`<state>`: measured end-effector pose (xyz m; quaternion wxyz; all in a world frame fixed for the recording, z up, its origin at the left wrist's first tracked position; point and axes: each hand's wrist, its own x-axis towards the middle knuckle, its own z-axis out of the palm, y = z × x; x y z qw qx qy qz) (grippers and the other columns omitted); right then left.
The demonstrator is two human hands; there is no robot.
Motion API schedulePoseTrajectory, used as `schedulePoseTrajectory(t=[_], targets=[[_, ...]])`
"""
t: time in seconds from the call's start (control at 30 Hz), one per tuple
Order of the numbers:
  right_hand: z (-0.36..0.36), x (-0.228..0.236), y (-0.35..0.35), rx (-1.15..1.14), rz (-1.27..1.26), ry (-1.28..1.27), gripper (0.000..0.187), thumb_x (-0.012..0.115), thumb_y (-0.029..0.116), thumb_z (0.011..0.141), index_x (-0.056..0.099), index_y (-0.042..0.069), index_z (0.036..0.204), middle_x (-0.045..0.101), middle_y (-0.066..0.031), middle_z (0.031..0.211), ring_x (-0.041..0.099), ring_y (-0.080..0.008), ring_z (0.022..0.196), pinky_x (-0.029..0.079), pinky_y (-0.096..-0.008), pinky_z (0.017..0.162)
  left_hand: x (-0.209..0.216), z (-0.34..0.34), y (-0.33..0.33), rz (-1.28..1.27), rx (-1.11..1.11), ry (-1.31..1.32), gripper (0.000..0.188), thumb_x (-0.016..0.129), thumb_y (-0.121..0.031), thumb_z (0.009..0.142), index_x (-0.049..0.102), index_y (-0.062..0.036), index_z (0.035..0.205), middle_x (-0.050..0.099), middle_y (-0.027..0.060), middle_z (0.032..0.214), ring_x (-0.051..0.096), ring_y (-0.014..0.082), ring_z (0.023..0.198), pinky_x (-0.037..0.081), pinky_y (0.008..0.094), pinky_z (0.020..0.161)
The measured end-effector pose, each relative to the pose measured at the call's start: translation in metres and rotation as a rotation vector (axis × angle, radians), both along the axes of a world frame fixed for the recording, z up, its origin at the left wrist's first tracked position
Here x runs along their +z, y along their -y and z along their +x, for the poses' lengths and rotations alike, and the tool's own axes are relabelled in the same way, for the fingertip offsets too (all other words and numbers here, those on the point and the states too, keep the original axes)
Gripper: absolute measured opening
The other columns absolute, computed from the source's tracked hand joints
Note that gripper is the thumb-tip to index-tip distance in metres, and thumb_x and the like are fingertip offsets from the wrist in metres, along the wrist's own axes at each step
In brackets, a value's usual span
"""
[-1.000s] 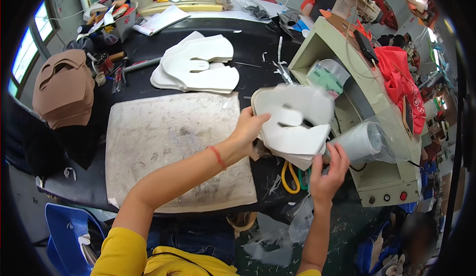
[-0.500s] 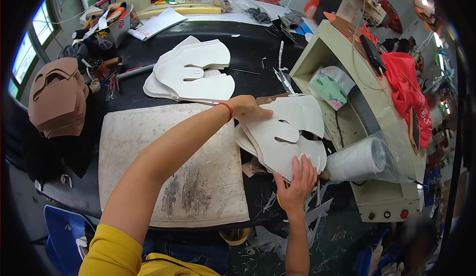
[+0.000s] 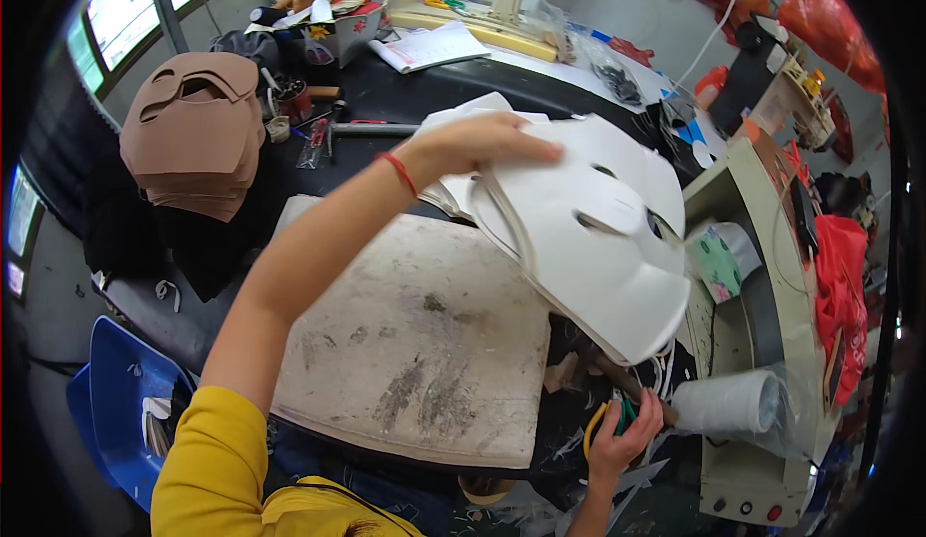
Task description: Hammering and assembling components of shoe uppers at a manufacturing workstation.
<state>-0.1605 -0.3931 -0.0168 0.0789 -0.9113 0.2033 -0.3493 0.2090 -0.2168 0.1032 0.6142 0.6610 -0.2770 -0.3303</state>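
Pinching the near left edge of a stack of white cut pieces (image 3: 598, 238), my left hand (image 3: 492, 142) is closed on it, thumb laid across the top sheet. The stack is tilted over the far right corner of a stained pale mat (image 3: 415, 344), its slotted side turned to the right. Down to the right, my right hand (image 3: 625, 439) has its fingers bent by the yellow-and-green handles of the scissors (image 3: 590, 433); I cannot tell whether they grip anything.

Clutter crowds that corner: a brown rod (image 3: 619, 378) lies between the stack and my right hand, pale scraps lie around it, and a white roll (image 3: 723, 404) in clear plastic sits just beyond my fingertips. Right of the stack, a cream cabinet (image 3: 748, 494) blocks that side, with a green-and-white packet (image 3: 716, 262) in its opening and a red bag (image 3: 841, 296) hanging over its edge.

A second white stack (image 3: 449, 195) lies behind my left hand, partly covered by it and by the held pieces. Farther left are a metal bar (image 3: 376, 129), a brown stack (image 3: 183, 142) on black cloth (image 3: 183, 248), and, low down, a blue tub (image 3: 116, 392). At the back lies an open notebook (image 3: 429, 47).
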Motion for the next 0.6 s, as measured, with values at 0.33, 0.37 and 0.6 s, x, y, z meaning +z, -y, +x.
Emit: schedulePoseTrajectory(t=[0.33, 0.37, 0.6], targets=[[0.030, -0.018, 0.044, 0.195, -0.023, -0.388, 0.039, 0.055, 0.005, 0.078, 0.051, -0.003, 0.116, 0.050, -0.0209, 0.114, 0.049, -0.0366, 0.105, 0.037, -0.0420, 0.093, -0.114, 0.031, -0.114, 0.318, 0.683, 1.330, 0.050, 0.068, -0.021, 0.073, 0.051, -0.0050, 0.117, 0.047, 0.0198, 0.122, 0.040, 0.0366, 0.119, 0.031, 0.0422, 0.103], [0.020, -0.038, 0.079, 0.210, 0.022, -0.313, 0.041, 0.056, 0.002, 0.077, 0.052, -0.003, 0.117, 0.052, -0.0197, 0.114, 0.051, -0.0335, 0.105, 0.038, -0.0400, 0.093, -0.103, -0.003, -0.127, 0.242, 0.630, 1.387, 0.051, 0.068, -0.019, 0.074, 0.050, -0.0088, 0.120, 0.043, 0.0177, 0.127, 0.035, 0.0357, 0.124, 0.028, 0.0458, 0.104], [0.190, 0.066, -0.097, 0.725, 0.268, -0.155, 0.044, 0.060, 0.002, 0.075, 0.051, -0.002, 0.119, 0.052, -0.0171, 0.120, 0.051, -0.0274, 0.109, 0.037, -0.0362, 0.096, -0.091, -0.150, -0.335, 0.387, 1.685, 0.994, 0.037, 0.057, -0.014, 0.084, 0.048, -0.0032, 0.119, 0.041, 0.0142, 0.125, 0.040, 0.0274, 0.114, 0.028, 0.0355, 0.100]])
